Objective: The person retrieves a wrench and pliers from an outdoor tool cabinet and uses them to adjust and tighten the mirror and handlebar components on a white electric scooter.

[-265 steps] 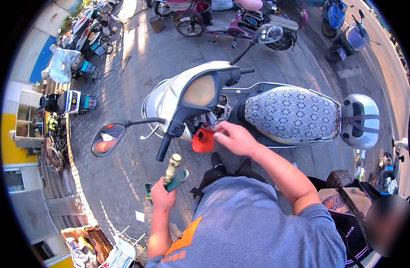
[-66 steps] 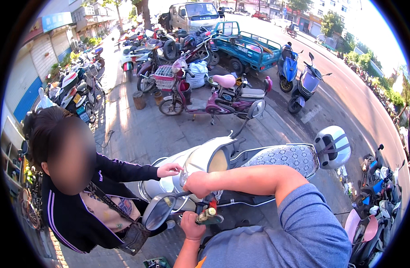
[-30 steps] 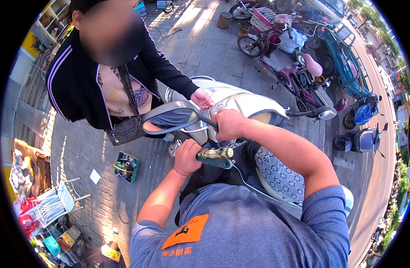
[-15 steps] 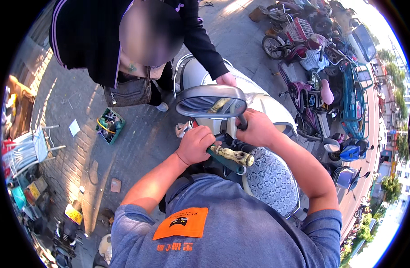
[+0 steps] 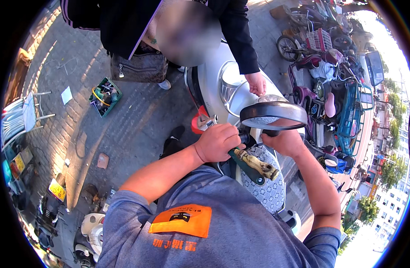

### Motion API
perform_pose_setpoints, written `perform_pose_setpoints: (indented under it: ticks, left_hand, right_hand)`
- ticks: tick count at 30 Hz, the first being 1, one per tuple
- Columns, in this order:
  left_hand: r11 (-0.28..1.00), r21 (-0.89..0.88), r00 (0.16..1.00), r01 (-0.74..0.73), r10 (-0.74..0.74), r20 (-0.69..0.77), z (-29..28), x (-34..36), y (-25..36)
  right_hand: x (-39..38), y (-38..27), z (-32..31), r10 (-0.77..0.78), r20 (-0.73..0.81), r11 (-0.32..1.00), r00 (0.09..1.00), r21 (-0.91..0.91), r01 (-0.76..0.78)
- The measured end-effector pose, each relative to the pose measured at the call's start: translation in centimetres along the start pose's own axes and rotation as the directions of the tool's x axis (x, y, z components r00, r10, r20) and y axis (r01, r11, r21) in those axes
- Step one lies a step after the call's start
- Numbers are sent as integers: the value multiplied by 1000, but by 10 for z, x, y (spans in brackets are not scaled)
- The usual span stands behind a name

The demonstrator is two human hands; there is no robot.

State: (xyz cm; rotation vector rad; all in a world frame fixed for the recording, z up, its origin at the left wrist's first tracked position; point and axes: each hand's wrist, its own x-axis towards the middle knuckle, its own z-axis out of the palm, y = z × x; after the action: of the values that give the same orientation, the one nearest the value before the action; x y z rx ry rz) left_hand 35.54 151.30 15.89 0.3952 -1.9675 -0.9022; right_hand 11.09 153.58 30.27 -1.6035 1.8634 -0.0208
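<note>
My left hand (image 5: 220, 143) is closed around an adjustable wrench with a dark green handle (image 5: 246, 169) and a metal jaw (image 5: 207, 123) showing past my knuckles. A worn, yellowish tool handle (image 5: 257, 163), perhaps a screwdriver's, lies along it in the same grip. My right hand (image 5: 285, 142) is closed just beneath a round-edged rear-view mirror (image 5: 273, 117), apparently around its stem; the mirror hides part of the fingers. Before me stands a silver-white scooter (image 5: 211, 73) with a grey patterned seat (image 5: 262, 194). Another person's hand (image 5: 257, 84) hangs over the scooter's front, just beyond the mirror.
The other person (image 5: 133, 27) stands opposite, carrying a brown bag (image 5: 140, 69). On the pavement to the left sit a green tool crate (image 5: 105, 96) and a folding chair (image 5: 24, 117). Several parked bikes and scooters (image 5: 319, 96) line the right side.
The mirror and my right hand have shifted right in view. The wrench's metal jaw now shows above my left hand. The other person's hand has moved right, to beyond the mirror.
</note>
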Motion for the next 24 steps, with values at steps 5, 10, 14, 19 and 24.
perform_pose_setpoints:
  ticks: [5,10,14,19,24]
  left_hand:
    - [1000,-4,1000,0,0,29,-2,-1,2]
    - [1000,2,999,4,-4,50,1,2,2]
    - [995,94,992,14,-25,121,4,7,5]
    - [963,270,945,15,-102,312,-19,21,43]
    - [915,400,717,62,-319,619,-26,41,96]
  right_hand:
    - [-2,-9,8,55,-40,993,998,107,-51]
    - [-14,15,30,149,-166,957,975,273,-100]
    - [-36,29,47,168,-251,905,953,422,-48]
    - [-106,23,82,407,-322,494,855,865,91]
    - [-169,46,94,115,-243,10,963,970,243]
